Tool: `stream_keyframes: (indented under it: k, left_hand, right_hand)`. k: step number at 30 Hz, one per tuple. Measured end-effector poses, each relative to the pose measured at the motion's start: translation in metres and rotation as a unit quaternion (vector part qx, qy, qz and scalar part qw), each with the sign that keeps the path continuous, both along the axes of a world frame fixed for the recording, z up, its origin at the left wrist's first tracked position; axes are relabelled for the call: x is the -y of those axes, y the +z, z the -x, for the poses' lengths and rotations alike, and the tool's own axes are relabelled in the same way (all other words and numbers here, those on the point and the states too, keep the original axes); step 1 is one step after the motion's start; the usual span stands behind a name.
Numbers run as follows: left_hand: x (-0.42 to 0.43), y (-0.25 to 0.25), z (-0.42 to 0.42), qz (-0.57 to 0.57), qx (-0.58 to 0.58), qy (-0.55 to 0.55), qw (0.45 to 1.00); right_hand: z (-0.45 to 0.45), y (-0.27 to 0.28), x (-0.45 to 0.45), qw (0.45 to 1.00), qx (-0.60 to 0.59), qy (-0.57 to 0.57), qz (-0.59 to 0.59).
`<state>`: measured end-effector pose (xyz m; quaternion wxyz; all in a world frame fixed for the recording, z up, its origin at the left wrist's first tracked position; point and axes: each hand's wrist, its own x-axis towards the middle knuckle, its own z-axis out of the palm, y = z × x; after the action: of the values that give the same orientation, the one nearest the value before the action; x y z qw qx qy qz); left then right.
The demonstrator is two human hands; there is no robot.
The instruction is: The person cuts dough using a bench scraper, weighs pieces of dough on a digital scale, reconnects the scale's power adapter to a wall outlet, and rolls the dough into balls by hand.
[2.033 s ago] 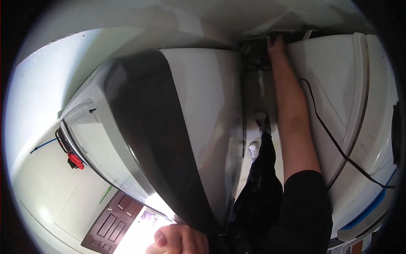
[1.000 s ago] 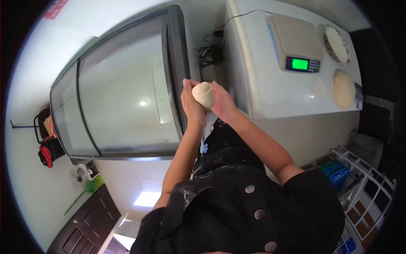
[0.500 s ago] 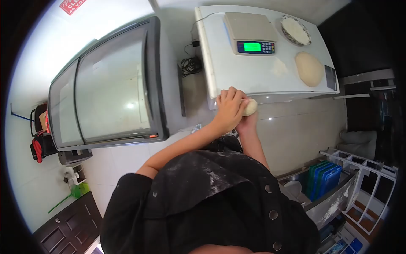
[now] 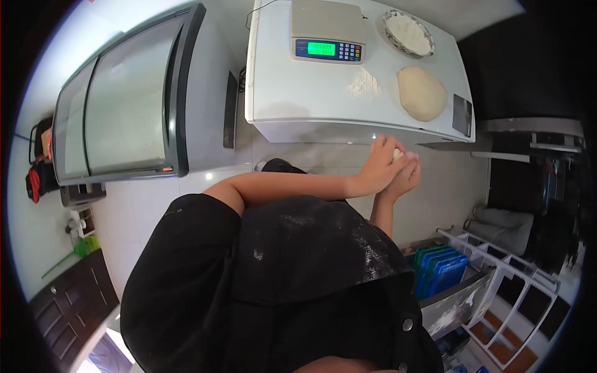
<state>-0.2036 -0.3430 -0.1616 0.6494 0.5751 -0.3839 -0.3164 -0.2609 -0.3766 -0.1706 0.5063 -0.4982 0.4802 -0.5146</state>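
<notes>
Both hands are together in front of my body, just off the near edge of the white freezer top (image 4: 298, 93). My left hand (image 4: 377, 169) and my right hand (image 4: 405, 177) are closed around a small piece of dough (image 4: 397, 154), mostly hidden by the fingers. On the white top lie a large ball of dough (image 4: 422, 94) and a patch of flour (image 4: 364, 82). Behind them are a scale (image 4: 328, 31) with a lit green display and a patterned bowl (image 4: 407, 33) of white flour.
A glass-topped freezer (image 4: 127, 102) stands at the left. Blue and green containers (image 4: 440, 270) and a white rack (image 4: 516, 292) are at the lower right. A dark door (image 4: 74, 311) is at the lower left.
The view has turned toward the scale and the large dough. Both hands, together around the small dough, have moved right along the near side of the white top.
</notes>
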Motion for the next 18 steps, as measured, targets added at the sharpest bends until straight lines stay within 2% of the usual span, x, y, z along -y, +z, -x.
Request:
stream_keyframes:
  k: [2, 3, 4, 7, 8, 10, 12, 13, 17, 18]
  left_hand:
    - [0.016, -0.004, -0.010, -0.020, -0.131, 0.008, 0.991]
    - [0.018, -0.003, -0.016, -0.023, -0.132, 0.014, 0.991]
    - [0.020, -0.002, -0.023, -0.039, -0.197, 0.008, 0.980]
    - [0.026, 0.008, -0.050, -0.075, -0.392, -0.018, 0.917]
    - [0.031, 0.010, -0.058, -0.072, -0.395, -0.016, 0.916]
    - [0.041, 0.013, -0.076, -0.062, -0.377, -0.072, 0.921]
    - [0.048, 0.014, -0.089, -0.051, -0.360, -0.126, 0.923]
    - [0.052, 0.012, -0.094, -0.049, -0.366, -0.121, 0.922]
    - [0.075, 0.001, -0.107, -0.060, -0.140, -0.137, 0.979]
    - [0.076, -0.005, -0.109, -0.062, -0.143, -0.137, 0.978]
  right_hand:
    - [-0.013, 0.014, 0.009, 0.998, -0.060, -0.014, -0.001]
    - [-0.019, 0.012, 0.011, 0.998, -0.060, -0.008, -0.004]
    - [-0.026, 0.010, 0.014, 0.998, -0.057, -0.005, 0.006]
    - [-0.047, 0.008, 0.024, 0.998, -0.052, 0.000, 0.044]
    - [-0.053, 0.009, 0.030, 0.997, -0.055, 0.004, 0.046]
    - [-0.064, 0.014, 0.043, 0.994, 0.076, 0.034, -0.078]
    - [-0.072, 0.019, 0.054, 0.957, 0.198, 0.063, -0.204]
    - [-0.075, 0.022, 0.057, 0.957, 0.192, 0.066, -0.206]
    - [-0.085, 0.038, 0.062, 0.861, 0.339, 0.170, -0.339]
    - [-0.088, 0.036, 0.063, 0.860, 0.338, 0.169, -0.342]
